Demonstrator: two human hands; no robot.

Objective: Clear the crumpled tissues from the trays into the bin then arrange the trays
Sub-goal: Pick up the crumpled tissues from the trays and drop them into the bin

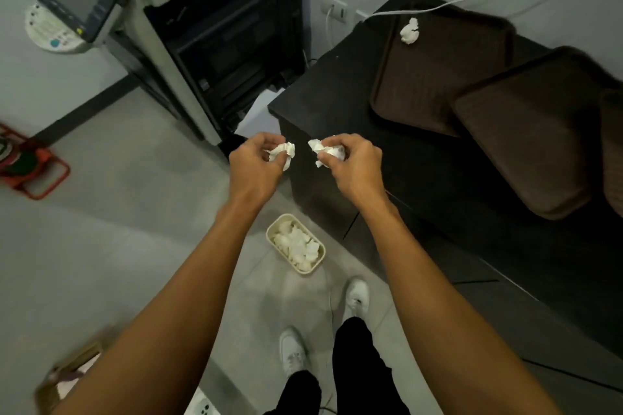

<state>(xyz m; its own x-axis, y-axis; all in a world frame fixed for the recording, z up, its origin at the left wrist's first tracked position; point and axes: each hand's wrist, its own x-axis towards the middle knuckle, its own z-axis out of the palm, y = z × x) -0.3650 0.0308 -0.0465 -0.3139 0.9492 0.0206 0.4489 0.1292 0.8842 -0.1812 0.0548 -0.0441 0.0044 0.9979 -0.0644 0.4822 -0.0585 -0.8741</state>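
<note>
Head view is showing two bare hands hovering side by side near the centre, just off the 9 o'clock corner of a black flat-topped cabinet [337,104]. The left hand [256,162] is curling its fingers and thumb round a crumpled white paper tissue [283,152], which is poking out towards 3 o'clock. The right hand [354,165] is pinching a second crumpled white tissue [325,152] in the same way, and the two wads are sitting near each other without touching.

Below the hands, towards 6 o'clock, a cream oval plastic bin [303,271] is standing on the grey floor beside the cabinet, heaped with discarded white tissues [296,244]. A pair of white shoes [357,296] is standing just past it.

On the cabinet top at 2 o'clock, a dark brown rectangular plastic tray [438,77] is lying flat, and a third crumpled white tissue [410,31] is resting in its far corner. A second dark brown tray [526,145] is lying at 3 o'clock, overlapping the first one's edge (possibly another is cut off at the frame's right edge; it is too dark to tell). A black and grey office photocopier [202,27] is standing at 11 o'clock.
</note>
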